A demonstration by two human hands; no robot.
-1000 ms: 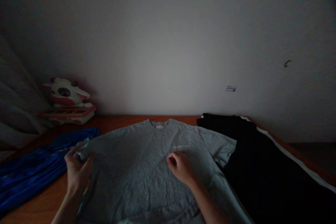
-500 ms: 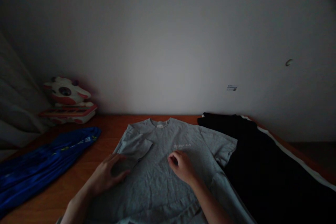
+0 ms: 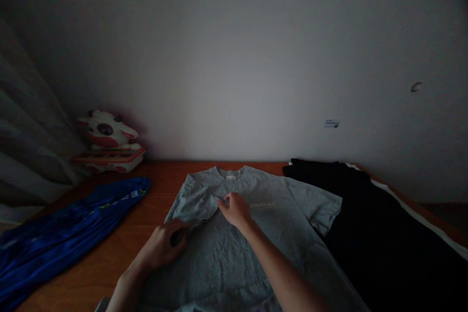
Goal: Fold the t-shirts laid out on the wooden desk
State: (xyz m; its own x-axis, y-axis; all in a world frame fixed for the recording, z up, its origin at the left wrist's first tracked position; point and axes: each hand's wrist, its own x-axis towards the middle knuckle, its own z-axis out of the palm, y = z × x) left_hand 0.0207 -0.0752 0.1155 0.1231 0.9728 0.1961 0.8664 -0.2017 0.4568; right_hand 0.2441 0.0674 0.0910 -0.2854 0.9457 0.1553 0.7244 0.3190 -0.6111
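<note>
A grey short-sleeved T-shirt (image 3: 226,248) with a small "ESSENTIALS" print lies face up, its collar toward the wall. Its left-side sleeve is folded inward over the chest. With thumb and fingers pinched, my right hand (image 3: 236,210) holds the inner corner of that sleeve. My left hand (image 3: 166,243) is curled at the sleeve's lower edge, thumb and fingertips closed on the cloth there. The shirt's hem runs out of view at the bottom and is bunched near me.
On the wooden surface (image 3: 120,239), a blue garment (image 3: 80,224) lies at left and black clothing with a white stripe (image 3: 383,239) at right, partly under the shirt's other sleeve. A cow-shaped toy keyboard (image 3: 111,144) stands at the back left against the wall (image 3: 234,58).
My right hand has moved left from the chest print to the folded sleeve and pinched its corner. My left hand's fingers have closed at the sleeve edge. The view has shifted slightly.
</note>
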